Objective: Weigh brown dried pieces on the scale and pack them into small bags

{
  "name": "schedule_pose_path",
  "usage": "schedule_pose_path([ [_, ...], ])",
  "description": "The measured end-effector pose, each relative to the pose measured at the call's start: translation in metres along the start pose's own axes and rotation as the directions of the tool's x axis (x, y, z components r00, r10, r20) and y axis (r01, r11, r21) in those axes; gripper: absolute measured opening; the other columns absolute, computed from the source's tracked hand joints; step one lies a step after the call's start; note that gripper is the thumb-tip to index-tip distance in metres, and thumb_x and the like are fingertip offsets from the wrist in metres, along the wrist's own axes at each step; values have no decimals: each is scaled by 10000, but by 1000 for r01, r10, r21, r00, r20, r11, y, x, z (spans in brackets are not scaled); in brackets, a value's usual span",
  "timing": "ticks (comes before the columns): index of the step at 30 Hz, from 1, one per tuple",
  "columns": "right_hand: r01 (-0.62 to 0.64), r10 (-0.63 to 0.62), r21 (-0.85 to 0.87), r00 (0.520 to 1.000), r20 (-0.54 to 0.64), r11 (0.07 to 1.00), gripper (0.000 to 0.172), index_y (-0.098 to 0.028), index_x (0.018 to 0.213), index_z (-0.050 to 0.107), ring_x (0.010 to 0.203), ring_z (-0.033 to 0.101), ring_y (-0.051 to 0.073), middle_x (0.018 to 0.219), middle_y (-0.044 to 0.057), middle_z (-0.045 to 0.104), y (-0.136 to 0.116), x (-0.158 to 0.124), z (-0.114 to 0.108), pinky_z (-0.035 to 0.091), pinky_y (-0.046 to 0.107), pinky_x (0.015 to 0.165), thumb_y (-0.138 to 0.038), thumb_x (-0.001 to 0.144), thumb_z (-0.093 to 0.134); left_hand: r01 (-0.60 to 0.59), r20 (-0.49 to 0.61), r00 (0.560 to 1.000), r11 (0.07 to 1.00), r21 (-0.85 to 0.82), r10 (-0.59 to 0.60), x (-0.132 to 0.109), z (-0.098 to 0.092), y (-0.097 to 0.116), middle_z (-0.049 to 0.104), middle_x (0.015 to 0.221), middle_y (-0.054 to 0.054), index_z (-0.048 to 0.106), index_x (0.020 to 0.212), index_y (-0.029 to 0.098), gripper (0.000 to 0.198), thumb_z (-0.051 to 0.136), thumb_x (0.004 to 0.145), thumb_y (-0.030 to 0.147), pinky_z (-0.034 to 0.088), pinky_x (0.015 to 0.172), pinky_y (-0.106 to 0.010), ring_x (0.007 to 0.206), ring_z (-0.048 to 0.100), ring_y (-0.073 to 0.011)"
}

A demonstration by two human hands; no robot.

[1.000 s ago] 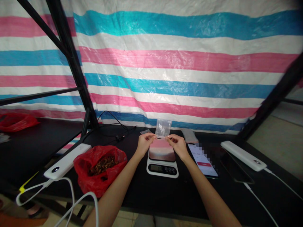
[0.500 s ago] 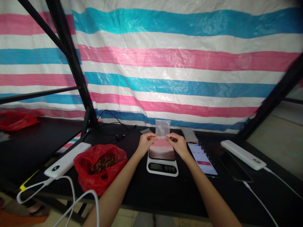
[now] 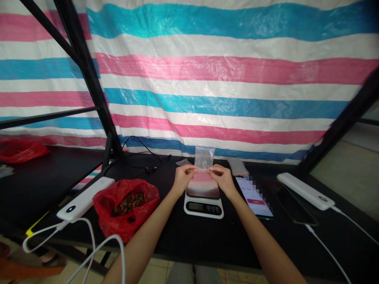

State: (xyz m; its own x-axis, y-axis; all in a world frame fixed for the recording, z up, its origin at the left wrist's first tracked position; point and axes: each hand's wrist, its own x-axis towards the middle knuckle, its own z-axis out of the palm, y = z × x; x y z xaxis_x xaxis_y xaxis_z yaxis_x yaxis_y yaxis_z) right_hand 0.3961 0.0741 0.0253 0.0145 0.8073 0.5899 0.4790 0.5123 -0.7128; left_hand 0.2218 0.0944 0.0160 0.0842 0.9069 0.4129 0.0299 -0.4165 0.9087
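Observation:
A small clear plastic bag (image 3: 204, 157) is held up by its lower edge just behind the digital scale (image 3: 203, 207). The fingertips of my left hand (image 3: 184, 176) pinch its left corner. On the opposite corner, my right hand (image 3: 221, 177) pinches it the same way. Whether anything is inside the bag I cannot make out; it looks flat. The scale's shiny metal plate lies between my hands and reflects the pink stripes. To the left of my left forearm sits an open red plastic bag (image 3: 103, 205) with many small brown nut-like pieces (image 3: 130, 204) in it.
A white power bank (image 3: 84, 199) with a cable lies at the left. On the right are a lit phone (image 3: 253, 197), a dark phone (image 3: 296, 205) and another white power bank (image 3: 306, 191). A stack of clear bags (image 3: 238, 167) rests behind. Black metal posts (image 3: 94, 90) frame the table.
The view has shifted slightly. Both hands keep their pinch on the clear bag, and little else differs.

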Motion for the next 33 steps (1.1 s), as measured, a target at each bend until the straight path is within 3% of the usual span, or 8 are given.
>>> schedule_pose_path([
  [4,-20,20,25,1000,2,999,231,-168,669,679,526,500,113,669,34,620,1,0,0,357,231,470,-384,717,615,-2,9,1000,1000,-1,2,0,1,-1,627,581,-24,671,745,109,255,652,679,355,400,435,-178,429,498,-72],
  [13,4,1,-49,995,96,999,208,-188,731,664,554,533,124,712,26,648,3,-3,3,396,230,496,-381,741,588,4,138,990,1000,-23,-1,-2,0,-4,622,597,-39,660,715,94,322,631,703,415,394,443,-176,463,509,-77],
  [19,33,-29,-33,993,118,999,228,-185,726,668,560,516,124,681,29,627,-2,-3,3,397,231,500,-392,752,574,-5,138,990,1000,10,4,-3,2,-4,623,583,-39,676,734,92,333,637,693,421,402,437,-185,454,504,-82],
  [27,-5,-1,60,996,95,998,251,-162,662,657,530,485,114,617,17,562,0,-3,7,372,229,478,-394,736,595,-108,114,989,987,123,94,-5,2,-2,604,556,-28,668,697,100,310,603,733,401,380,432,-179,438,485,-74],
  [33,-72,59,97,991,122,993,255,-164,698,657,511,505,118,631,18,587,3,-4,10,389,233,467,-411,726,600,-73,134,989,991,111,58,-3,2,-6,611,581,-24,660,738,105,317,615,720,418,384,426,-175,446,494,-76],
])
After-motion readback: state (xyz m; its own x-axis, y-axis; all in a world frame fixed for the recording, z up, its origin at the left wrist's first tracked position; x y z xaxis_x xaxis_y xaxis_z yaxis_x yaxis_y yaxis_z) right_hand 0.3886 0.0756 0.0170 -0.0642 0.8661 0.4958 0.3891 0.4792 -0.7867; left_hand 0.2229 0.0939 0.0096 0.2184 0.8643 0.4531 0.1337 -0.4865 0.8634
